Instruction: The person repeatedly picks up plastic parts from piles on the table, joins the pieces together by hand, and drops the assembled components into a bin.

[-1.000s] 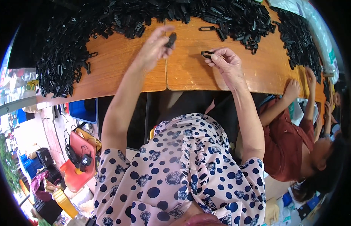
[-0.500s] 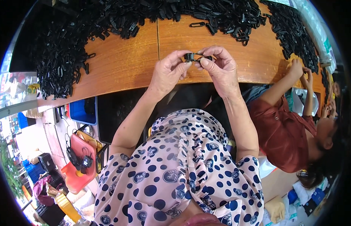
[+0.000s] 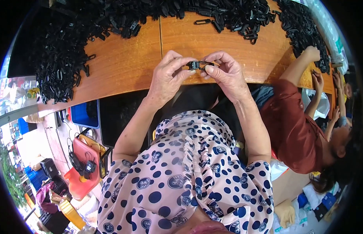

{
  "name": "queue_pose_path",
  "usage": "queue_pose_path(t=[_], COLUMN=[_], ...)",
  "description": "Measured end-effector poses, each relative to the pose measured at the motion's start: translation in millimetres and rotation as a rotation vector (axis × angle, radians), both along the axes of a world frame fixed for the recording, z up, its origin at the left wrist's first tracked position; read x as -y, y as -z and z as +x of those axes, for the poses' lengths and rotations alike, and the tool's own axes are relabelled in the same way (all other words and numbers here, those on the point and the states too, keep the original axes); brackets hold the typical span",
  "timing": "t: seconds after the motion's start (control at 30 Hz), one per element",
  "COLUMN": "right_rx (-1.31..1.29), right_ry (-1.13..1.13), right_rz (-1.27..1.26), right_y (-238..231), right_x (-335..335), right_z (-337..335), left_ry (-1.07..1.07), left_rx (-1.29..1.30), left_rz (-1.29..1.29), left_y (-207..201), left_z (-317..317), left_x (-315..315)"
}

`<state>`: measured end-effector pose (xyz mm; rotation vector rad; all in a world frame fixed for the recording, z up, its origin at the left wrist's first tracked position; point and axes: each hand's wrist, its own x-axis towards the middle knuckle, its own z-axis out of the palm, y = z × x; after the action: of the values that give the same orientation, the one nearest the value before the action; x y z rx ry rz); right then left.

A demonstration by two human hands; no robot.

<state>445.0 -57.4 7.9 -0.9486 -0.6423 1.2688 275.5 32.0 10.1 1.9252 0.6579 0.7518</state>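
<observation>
Just above the front edge of the wooden table [image 3: 131,58], both my hands pinch a small black plastic clip-like part [image 3: 194,65]. My left hand [image 3: 168,76] grips its thicker, blocky end between thumb and forefinger. At the other end, a narrow loop-shaped part, my right hand [image 3: 228,74] closes thumb and fingers. Whether this is one part or two joined ones I cannot tell. Similar black plastic parts [image 3: 123,19] lie heaped along the far side of the table, and a loose oval loop [image 3: 202,22] sits at the heap's near edge.
More black parts [image 3: 56,58] pile up at the table's left. On the right, a co-worker in a dark red top [image 3: 294,124] reaches to another heap [image 3: 302,31]. A pink-red stool [image 3: 86,167] with cables on it and a blue bin [image 3: 86,117] stand at the lower left.
My hands have shifted slightly down and left, and the black part between them shows more of its face. The co-worker's near arm has reached farther forward to the heap.
</observation>
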Motion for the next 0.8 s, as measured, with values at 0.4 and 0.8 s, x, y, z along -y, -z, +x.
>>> queue_pose_path(t=[0.4,0.8], right_rx=[0.209,-0.318], right_ry=[-0.325,-0.426], right_rz=[-0.336,-0.528], right_y=[-3,26], right_x=[2,10], right_z=[8,-1], left_ry=[0.121,0.232], left_rx=[-0.13,-0.347], left_rz=[0.288,-0.031], left_y=[3,4], left_z=[-18,-21], left_x=[9,10])
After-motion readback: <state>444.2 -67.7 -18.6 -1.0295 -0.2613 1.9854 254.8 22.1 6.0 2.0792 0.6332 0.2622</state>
